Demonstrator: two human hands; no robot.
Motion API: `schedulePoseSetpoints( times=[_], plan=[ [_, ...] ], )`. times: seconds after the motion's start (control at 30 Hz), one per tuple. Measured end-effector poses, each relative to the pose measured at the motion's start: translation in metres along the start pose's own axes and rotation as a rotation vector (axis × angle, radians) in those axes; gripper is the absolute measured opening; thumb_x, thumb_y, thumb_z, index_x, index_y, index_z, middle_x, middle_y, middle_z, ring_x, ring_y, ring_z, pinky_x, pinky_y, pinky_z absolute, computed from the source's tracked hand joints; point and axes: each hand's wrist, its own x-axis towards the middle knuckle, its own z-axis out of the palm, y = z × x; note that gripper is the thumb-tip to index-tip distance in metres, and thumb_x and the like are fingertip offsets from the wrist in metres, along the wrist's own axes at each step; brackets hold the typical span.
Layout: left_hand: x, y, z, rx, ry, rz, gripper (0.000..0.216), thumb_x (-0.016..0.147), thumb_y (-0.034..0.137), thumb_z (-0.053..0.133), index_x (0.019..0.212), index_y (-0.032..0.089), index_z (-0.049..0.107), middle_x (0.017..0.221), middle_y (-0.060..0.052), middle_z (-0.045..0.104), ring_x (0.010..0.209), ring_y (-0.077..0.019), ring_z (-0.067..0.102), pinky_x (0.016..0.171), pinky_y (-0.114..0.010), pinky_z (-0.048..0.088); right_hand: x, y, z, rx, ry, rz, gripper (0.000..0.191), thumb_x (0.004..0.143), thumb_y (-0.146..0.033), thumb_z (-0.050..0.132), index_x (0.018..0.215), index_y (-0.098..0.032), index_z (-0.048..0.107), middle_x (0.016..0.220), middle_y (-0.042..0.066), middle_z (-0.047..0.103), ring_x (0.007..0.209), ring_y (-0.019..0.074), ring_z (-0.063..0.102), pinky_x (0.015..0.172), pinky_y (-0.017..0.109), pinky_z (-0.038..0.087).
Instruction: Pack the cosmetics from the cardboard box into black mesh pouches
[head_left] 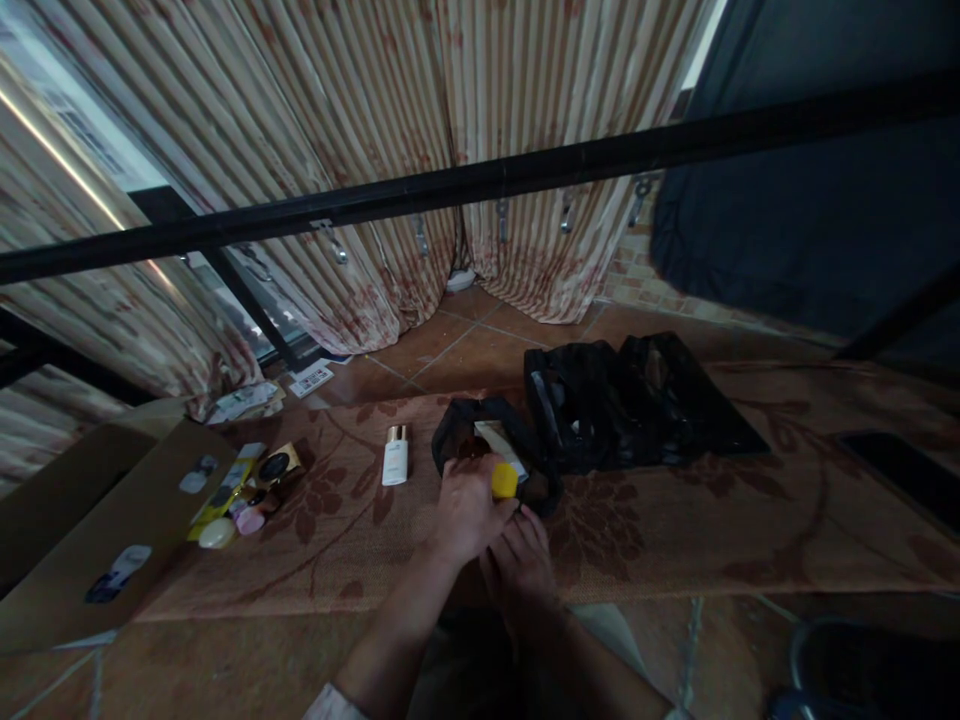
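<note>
A small black bag (448,425) stands unzipped in front of me, its mouth facing up. My left hand (466,508) is closed round an item with a round yellow cap (504,481) at the bag's opening; the rest of that item is hidden by my fingers. Inside the bag, a pale flat packet (501,443) shows behind the cap. My right hand (523,560) grips the bag's near edge with bent fingers. To the left of the bag, a white bottle with a gold cap (395,460) lies apart from both hands.
Black mesh bags (585,405) lie on the patterned cloth (600,540) at right, with a dark phone (904,470) farther right. At left are a cardboard box (142,520) and several small cosmetics (247,500). A black rail (480,185) crosses before the curtains (375,120).
</note>
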Motion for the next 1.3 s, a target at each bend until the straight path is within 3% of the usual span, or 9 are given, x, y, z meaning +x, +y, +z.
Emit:
schedulePoseSetpoints(
  times=[0.27,0.4,0.5,0.6,0.77,0.93,1.0,1.13,1.3],
  plan=[
    [0.003,0.002,-0.004,-0.002,-0.111,-0.059,0.033,0.08,0.045,0.052,0.1,0.02,0.06,0.092,-0.008,0.066,0.093,-0.0249,0.059,0.089,-0.037,0.039,0.001,-0.003,-0.006,0.04,0.021,0.008,0.023,0.084,-0.016,0.048,0.104,-0.021,0.06,0.096,0.005,0.064,0.098,0.017,0.055,0.1,0.042,0.035],
    [0.008,-0.003,-0.006,0.037,-0.2,-0.076,0.034,0.09,0.034,0.032,0.097,0.018,0.061,0.092,-0.009,0.067,0.087,-0.0218,0.061,0.085,-0.033,0.041,0.001,-0.002,-0.007,0.053,-0.002,-0.014,0.03,0.084,-0.016,0.048,0.113,-0.021,0.057,0.103,0.005,0.064,0.102,0.0168,0.054,0.102,0.041,0.032],
    [0.013,-0.004,-0.008,0.059,-0.253,-0.042,0.029,0.088,0.027,0.035,0.095,0.019,0.062,0.09,-0.007,0.068,0.086,-0.0199,0.062,0.084,-0.031,0.042,0.0,-0.001,-0.006,0.045,-0.004,-0.013,0.03,0.085,-0.017,0.049,0.113,-0.019,0.057,0.103,0.005,0.064,0.101,0.017,0.054,0.103,0.041,0.032],
    [0.018,-0.003,-0.008,0.093,-0.28,-0.064,0.028,0.087,0.031,0.039,0.093,0.02,0.064,0.09,-0.007,0.068,0.087,-0.0198,0.063,0.083,-0.03,0.043,-0.002,-0.001,-0.005,0.034,-0.008,-0.006,0.03,0.085,-0.017,0.048,0.113,-0.02,0.057,0.104,0.005,0.064,0.102,0.0171,0.054,0.102,0.042,0.032],
    [0.02,-0.004,-0.004,0.231,-0.304,-0.154,0.041,0.088,0.037,0.033,0.092,0.014,0.067,0.09,-0.015,0.069,0.09,-0.0248,0.063,0.081,-0.033,0.044,-0.002,0.0,-0.005,0.033,-0.038,-0.016,0.031,0.085,-0.018,0.047,0.114,-0.021,0.057,0.104,0.005,0.064,0.101,0.0162,0.055,0.102,0.041,0.033],
    [0.018,-0.013,-0.007,0.163,-0.358,-0.1,0.027,0.078,0.016,0.043,0.089,0.018,0.067,0.09,-0.009,0.07,0.088,-0.0223,0.064,0.08,-0.03,0.043,0.001,0.0,-0.005,0.03,-0.014,-0.024,0.032,0.085,-0.016,0.047,0.115,-0.021,0.057,0.104,0.005,0.064,0.103,0.0158,0.055,0.102,0.04,0.032],
    [0.017,-0.015,-0.01,0.096,-0.374,-0.068,0.032,0.072,0.011,0.046,0.093,0.023,0.067,0.092,-0.005,0.071,0.089,-0.0202,0.064,0.082,-0.028,0.043,0.003,-0.001,-0.005,0.034,-0.007,-0.012,0.032,0.085,-0.016,0.046,0.115,-0.021,0.056,0.105,0.005,0.064,0.104,0.0159,0.054,0.102,0.04,0.032],
    [0.015,-0.013,-0.01,0.179,-0.372,-0.013,0.04,0.071,0.014,0.048,0.106,0.028,0.062,0.096,-0.006,0.07,0.095,-0.0237,0.063,0.093,-0.038,0.037,0.005,-0.003,-0.01,0.036,-0.007,0.023,0.032,0.085,-0.014,0.045,0.114,-0.021,0.057,0.105,0.005,0.064,0.104,0.016,0.053,0.103,0.041,0.031],
    [0.017,-0.004,0.001,0.309,-0.354,-0.134,0.029,0.076,0.022,0.048,0.101,0.023,0.063,0.095,-0.011,0.07,0.094,-0.0269,0.062,0.098,-0.047,0.03,-0.001,0.001,-0.017,0.01,-0.023,0.021,0.031,0.083,-0.013,0.047,0.11,-0.02,0.059,0.106,0.006,0.063,0.105,0.0174,0.053,0.103,0.044,0.031]
  ],
)
